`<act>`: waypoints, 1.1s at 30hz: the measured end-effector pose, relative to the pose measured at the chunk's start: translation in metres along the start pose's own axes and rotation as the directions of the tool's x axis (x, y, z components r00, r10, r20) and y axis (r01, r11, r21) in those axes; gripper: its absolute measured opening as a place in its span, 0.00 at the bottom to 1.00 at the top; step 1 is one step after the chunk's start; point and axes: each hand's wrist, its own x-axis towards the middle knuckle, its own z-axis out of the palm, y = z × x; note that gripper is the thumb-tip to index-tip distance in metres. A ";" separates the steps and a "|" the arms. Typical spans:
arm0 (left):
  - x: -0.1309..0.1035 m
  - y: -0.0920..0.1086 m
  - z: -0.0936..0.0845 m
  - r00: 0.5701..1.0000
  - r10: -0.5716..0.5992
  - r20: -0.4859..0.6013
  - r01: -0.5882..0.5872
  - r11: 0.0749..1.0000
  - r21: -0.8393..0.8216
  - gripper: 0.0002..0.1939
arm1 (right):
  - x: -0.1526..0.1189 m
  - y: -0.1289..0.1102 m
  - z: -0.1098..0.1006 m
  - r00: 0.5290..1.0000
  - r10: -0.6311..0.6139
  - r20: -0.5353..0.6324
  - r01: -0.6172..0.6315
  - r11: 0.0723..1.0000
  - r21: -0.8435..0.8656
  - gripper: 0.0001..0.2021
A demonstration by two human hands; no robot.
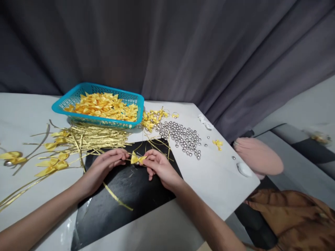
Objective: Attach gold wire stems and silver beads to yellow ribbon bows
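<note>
Yellow ribbon, folded into a bow (136, 159), is held above a black mat (125, 195) on the white surface (206, 181). The right hand (161, 169) grasps the bow's right end with its fingers; the left hand's (108, 161) fingers appear pinched on a thin cord at the bow's left side. Something silver shows at its lower edge, probably a bead, so this piece looks partly assembled; whether the cord is fastened cannot be told. Several bows with cords (53, 165) lie at left, one beside a bead, and look finished or nearly so. Much seems left: the blue basket (104, 121) holds a heap of bows (101, 106), a bundle of gold cords (102, 136) lies in front of it, and many silver beads (187, 139) are spread to the right, near another cluster of bows (150, 120).
</note>
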 end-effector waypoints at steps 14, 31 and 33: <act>-0.017 0.049 0.041 0.994 -0.043 -0.096 -0.003 0.903 -0.431 0.04 | -0.024 -0.027 -0.005 0.977 -0.214 -0.002 0.214 0.974 0.069 0.15; 0.103 0.087 0.081 0.918 -0.037 0.395 -0.348 0.404 0.846 0.13 | -0.015 -0.012 -0.065 0.880 -0.447 -0.159 0.266 0.743 -0.614 0.09; 0.134 0.097 0.090 0.915 -0.010 0.404 -0.392 0.222 0.893 0.12 | -0.015 -0.001 -0.072 0.843 -0.533 -0.071 0.325 0.611 -0.722 0.06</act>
